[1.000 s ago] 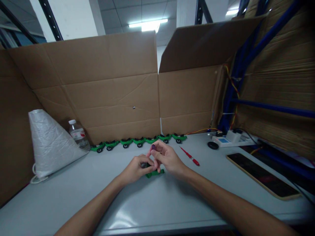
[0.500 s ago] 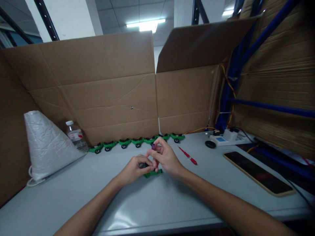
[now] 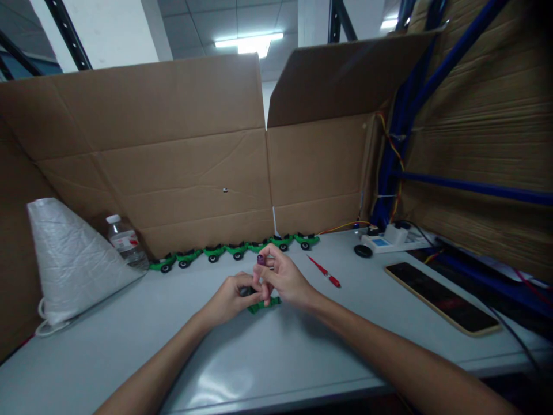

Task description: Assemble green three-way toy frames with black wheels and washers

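My left hand (image 3: pixel 233 297) is closed, with its fingertips pinching a green toy vehicle piece (image 3: pixel 264 305) just above the table. Fingers hide much of that piece. My right hand (image 3: pixel 280 276) is closed too, its thumb and fingers around a small purple-handled screwdriver (image 3: pixel 261 260). The screwdriver's tip is hidden by the fingers. Both hands touch or nearly touch over the green piece. Behind them, several green toy vehicles (image 3: pixel 213 253) with black wheels stand in a row along the cardboard.
A red screwdriver (image 3: pixel 325 271) lies right of my hands. Further right are a phone (image 3: pixel 440 297), a black disc (image 3: pixel 363 251) and a power strip (image 3: pixel 389 242) with cables. A silvery bag (image 3: pixel 78 265) and a water bottle (image 3: pixel 126 242) stand at left. Cardboard walls (image 3: pixel 181 173) enclose the table.
The whole view has shifted slightly, so things appear further left. Both hands keep their grips, and the purple handle has turned a little in my right fingers.
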{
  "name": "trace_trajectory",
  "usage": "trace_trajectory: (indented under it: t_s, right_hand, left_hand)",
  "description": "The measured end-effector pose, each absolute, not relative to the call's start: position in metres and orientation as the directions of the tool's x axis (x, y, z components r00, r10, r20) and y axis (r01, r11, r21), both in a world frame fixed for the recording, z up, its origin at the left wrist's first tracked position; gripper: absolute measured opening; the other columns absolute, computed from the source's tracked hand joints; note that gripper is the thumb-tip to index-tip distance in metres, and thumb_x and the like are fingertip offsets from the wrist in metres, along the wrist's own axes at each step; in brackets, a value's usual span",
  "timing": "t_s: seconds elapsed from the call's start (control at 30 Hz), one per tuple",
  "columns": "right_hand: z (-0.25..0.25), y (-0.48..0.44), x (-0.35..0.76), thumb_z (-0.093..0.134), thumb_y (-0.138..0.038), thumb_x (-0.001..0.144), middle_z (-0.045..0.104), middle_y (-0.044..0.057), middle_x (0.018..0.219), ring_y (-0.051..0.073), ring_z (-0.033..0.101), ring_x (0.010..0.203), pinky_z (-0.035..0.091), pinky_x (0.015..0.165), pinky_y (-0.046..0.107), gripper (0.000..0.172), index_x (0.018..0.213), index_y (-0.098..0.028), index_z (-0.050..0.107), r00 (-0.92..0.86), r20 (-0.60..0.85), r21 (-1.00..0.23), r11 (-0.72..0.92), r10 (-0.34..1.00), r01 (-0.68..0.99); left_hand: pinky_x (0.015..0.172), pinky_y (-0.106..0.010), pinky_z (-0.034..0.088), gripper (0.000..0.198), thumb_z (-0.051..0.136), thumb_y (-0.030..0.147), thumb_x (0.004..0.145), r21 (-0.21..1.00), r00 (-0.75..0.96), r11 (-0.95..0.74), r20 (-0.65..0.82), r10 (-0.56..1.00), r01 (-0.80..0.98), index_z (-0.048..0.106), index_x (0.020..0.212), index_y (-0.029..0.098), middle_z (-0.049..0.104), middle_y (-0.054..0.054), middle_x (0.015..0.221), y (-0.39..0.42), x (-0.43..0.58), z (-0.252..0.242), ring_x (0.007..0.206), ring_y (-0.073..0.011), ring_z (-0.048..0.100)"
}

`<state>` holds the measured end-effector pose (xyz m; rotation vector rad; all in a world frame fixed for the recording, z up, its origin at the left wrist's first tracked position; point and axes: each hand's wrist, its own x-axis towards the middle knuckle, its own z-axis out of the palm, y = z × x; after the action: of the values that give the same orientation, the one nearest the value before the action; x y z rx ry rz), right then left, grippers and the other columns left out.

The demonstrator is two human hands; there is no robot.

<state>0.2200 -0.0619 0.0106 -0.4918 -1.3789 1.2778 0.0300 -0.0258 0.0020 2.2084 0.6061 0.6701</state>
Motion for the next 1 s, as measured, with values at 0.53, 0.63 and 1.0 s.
trace_trajectory:
  t_s: [0.53, 0.63, 1.0]
  right_hand:
    - [0.001, -0.06, 0.217, 0.068, -0.055, 0.096, 0.066, -0.007, 0.079, 0.01, 0.063, 0.044, 0.053, 0.038, 0.02, 0.039, 0.108, -0.026, 0.045, -0.264, 0.455, -0.877, 0.377, 0.85, -0.298]
    - [0.008, -0.061, 0.223, 0.06, -0.06, 0.099, 0.065, -0.003, 0.089, 0.009, 0.064, 0.049, 0.058, 0.043, 0.022, 0.04, 0.116, -0.024, 0.052, -0.356, 0.434, -0.888, 0.325, 0.828, -0.326]
    - [0.001, -0.06, 0.216, 0.066, -0.055, 0.096, 0.069, 0.0, 0.094, 0.012, 0.069, 0.049, 0.058, 0.039, 0.021, 0.036, 0.108, -0.022, 0.057, -0.206, 0.449, -0.89, 0.415, 0.87, -0.187]
  left_hand:
    - [0.09, -0.029, 0.047, 0.032, 0.069, 0.044, 0.098, 0.744, 0.754, -0.639, 0.302, 0.583, 0.196, 0.079, 0.084, 0.017, 0.075, -0.007, 0.089, -0.025, 0.03, 0.001, 0.093, -0.0197, 0.066]
    - [0.088, -0.028, 0.047, 0.032, 0.07, 0.045, 0.097, 0.742, 0.752, -0.636, 0.294, 0.59, 0.209, 0.08, 0.087, 0.017, 0.075, -0.008, 0.095, -0.024, 0.029, 0.0, 0.094, -0.0202, 0.066]
    - [0.085, -0.027, 0.046, 0.034, 0.067, 0.045, 0.098, 0.666, 0.728, -0.687, 0.312, 0.61, 0.29, 0.077, 0.082, 0.017, 0.073, -0.006, 0.086, -0.021, 0.027, -0.007, 0.09, -0.0192, 0.063]
